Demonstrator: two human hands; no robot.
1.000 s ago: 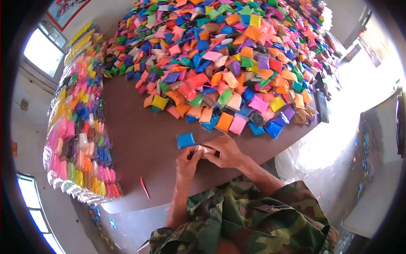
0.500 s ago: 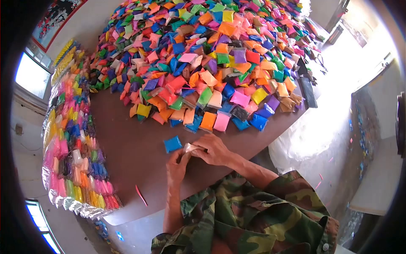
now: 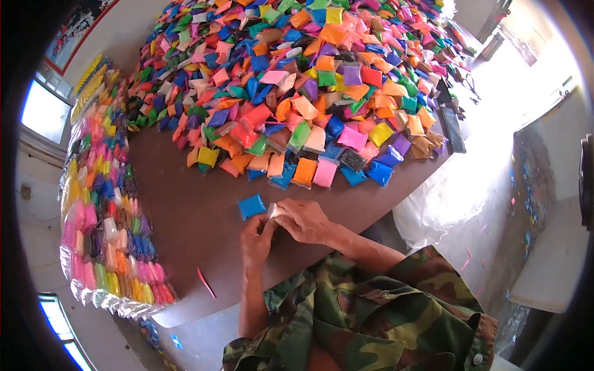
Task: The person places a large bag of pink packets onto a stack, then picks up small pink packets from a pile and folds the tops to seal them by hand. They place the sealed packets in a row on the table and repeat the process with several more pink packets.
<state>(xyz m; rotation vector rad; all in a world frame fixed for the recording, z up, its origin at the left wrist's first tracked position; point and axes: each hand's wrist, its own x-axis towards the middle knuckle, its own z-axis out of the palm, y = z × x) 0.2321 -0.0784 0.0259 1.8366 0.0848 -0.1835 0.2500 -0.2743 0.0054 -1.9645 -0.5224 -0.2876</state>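
Both my hands meet above the brown table, pinching one small pale packet in clear film. My left hand grips its lower left side between thumb and fingers. From the right, my right hand closes over the packet's other side and hides much of it. Just beyond my left fingertips lies a flat blue packet. Farther back, a large heap of small packets in many colours, with an orange packet and a pink packet at its near edge, covers the table.
Along the left edge stand stacked clear bags of coloured packets. A thin red strip lies near the table's front edge. At the heap's right side is a dark flat object. White plastic sheeting hangs beyond the right edge.
My right hand has shifted slightly down and left around the pale packet. Both hands keep hold of it. The view has moved a little.
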